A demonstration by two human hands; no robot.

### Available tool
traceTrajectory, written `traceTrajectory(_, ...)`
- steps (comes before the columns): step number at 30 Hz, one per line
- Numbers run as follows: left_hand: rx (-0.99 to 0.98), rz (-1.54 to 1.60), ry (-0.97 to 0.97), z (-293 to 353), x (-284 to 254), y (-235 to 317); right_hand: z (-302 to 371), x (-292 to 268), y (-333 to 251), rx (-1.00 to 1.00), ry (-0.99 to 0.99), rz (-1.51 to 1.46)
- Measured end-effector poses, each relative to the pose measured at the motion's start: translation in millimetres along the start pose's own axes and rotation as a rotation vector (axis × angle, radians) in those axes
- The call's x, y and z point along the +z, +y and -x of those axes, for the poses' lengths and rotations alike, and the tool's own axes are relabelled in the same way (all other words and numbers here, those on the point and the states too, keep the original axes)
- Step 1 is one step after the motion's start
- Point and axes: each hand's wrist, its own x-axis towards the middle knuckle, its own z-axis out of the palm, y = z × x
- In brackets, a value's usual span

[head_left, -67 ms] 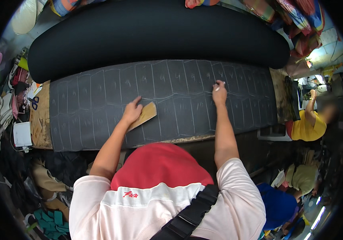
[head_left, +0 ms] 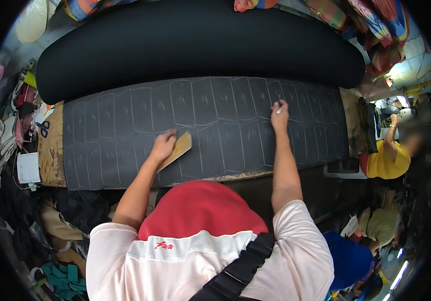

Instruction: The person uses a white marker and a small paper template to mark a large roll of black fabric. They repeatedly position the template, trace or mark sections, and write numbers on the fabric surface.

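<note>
Dark grey fabric [head_left: 210, 138] lies flat over the table, covered with two rows of long outlined shapes in white, each with a small mark inside. My left hand [head_left: 164, 144] is closed on a tan, flat pattern piece [head_left: 181, 149] with a pointed end. That piece is tilted over the left-middle of the fabric; part of it is hidden by the hand. In my right hand [head_left: 279, 119], pinched between the fingers, is a short white marking stick [head_left: 278, 110], held over the upper row at the right. Whether its tip touches the fabric, I cannot tell.
A thick roll of black fabric [head_left: 200, 45] spans the table's far side. Scissors [head_left: 44, 129] lie on the bare wooden end [head_left: 51, 158] at left. A person in a yellow shirt [head_left: 391, 159] works at the right. Cloth scraps [head_left: 65, 277] are piled lower left.
My left hand has shifted slightly left with the pattern piece, which shows narrower now. The left forefinger is less stretched out. My right hand has moved a little to the right.
</note>
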Motion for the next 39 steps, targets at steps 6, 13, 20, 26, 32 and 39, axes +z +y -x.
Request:
traceTrajectory(6, -0.815, 0.286, -0.383, 122, -67, -20, -72, 0, -1, 0.221, -0.104, -0.271)
traceTrajectory(13, -0.98, 0.575, 0.039, 199, -67, -58, -115, 53, 0, -0.041, -0.078, 0.13)
traceTrajectory(20, -0.983, 0.889, 0.715, 185, -90, -75, -105, -20, -6, 0.243, -0.188, -0.2)
traceTrajectory(26, -0.95, 1.173, 0.917, 174, -105, -99, 81, -126, 55, 0.684, 0.369, 0.692)
traceTrajectory(32, -1.166, 1.039, 1.158, 167, -118, -126, 116, -126, 67, 0.714, 0.405, 0.622)
traceTrajectory(39, -1.148, 1.146, 1.053, 151, -139, -135, 103, -117, 46, 0.852, 0.393, 0.526)
